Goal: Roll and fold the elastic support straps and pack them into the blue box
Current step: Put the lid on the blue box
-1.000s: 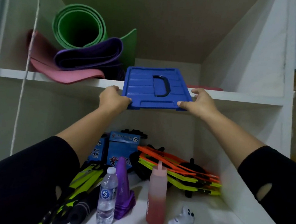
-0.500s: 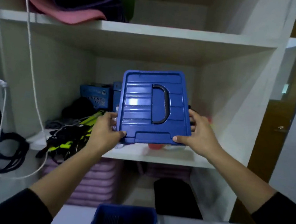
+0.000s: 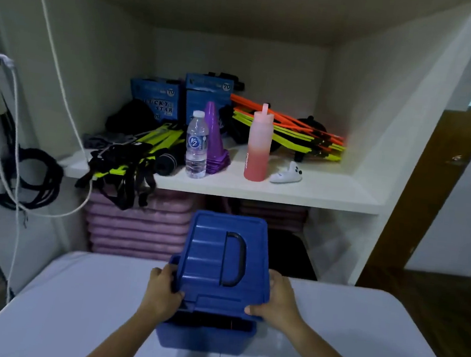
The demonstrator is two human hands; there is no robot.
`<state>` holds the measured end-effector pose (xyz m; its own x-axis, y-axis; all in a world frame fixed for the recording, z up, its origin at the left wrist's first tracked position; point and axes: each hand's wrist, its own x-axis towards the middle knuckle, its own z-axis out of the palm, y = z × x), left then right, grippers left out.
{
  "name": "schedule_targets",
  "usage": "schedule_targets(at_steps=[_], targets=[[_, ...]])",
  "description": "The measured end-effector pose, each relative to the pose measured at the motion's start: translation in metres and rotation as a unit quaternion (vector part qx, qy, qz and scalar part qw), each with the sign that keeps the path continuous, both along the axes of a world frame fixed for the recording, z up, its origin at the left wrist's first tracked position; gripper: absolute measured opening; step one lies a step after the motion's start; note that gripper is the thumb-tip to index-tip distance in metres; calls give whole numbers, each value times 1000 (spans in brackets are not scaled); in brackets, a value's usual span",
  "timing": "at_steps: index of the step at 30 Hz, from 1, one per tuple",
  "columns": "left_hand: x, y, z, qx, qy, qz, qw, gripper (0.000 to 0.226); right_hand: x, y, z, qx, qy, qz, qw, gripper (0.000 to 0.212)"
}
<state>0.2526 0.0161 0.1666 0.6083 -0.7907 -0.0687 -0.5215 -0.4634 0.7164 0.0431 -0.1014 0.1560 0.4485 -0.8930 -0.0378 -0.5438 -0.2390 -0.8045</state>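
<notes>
The left hand (image 3: 163, 292) and right hand (image 3: 277, 303) each grip a near corner of the blue lid (image 3: 206, 264), thumbs on top and fingers curled under its rim. The lid, with a black handle (image 3: 235, 260), sits tilted over the blue box (image 3: 204, 338), its near edge raised so a gap shows dark contents too dim to make out. The box stands on the white table (image 3: 72, 306). On the far shelf (image 3: 284, 191) stand a water bottle (image 3: 196, 145), purple cones (image 3: 213, 141) and a pink bottle (image 3: 258, 149).
</notes>
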Motion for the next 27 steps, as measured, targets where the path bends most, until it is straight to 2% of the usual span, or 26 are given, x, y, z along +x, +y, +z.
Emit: schedule_targets(at_steps=[3,7,14,19,23,25,27], targets=[[0,3,-17,51,28,-4,998,53,4,0,-40,51,36,0,998,86],[9,2,-33,100,23,-5,995,52,12,-6,-80,106,62,19,992,91],[28,-6,-59,141,-45,-7,989,51,27,6,-60,110,96,25,989,59],[34,-15,-67,124,-171,-8,977,54,35,-4,-53,-44,162,7,986,51],[22,-20,-66,121,-289,-30,949,32,43,-13,-55,-115,227,92,963,62],[9,-25,-65,109,-288,-66,949,28,48,-14,-60,-122,247,105,956,58],[-2,-31,-69,136,-290,-67,945,40,52,-14,-67,-142,236,93,957,50]])
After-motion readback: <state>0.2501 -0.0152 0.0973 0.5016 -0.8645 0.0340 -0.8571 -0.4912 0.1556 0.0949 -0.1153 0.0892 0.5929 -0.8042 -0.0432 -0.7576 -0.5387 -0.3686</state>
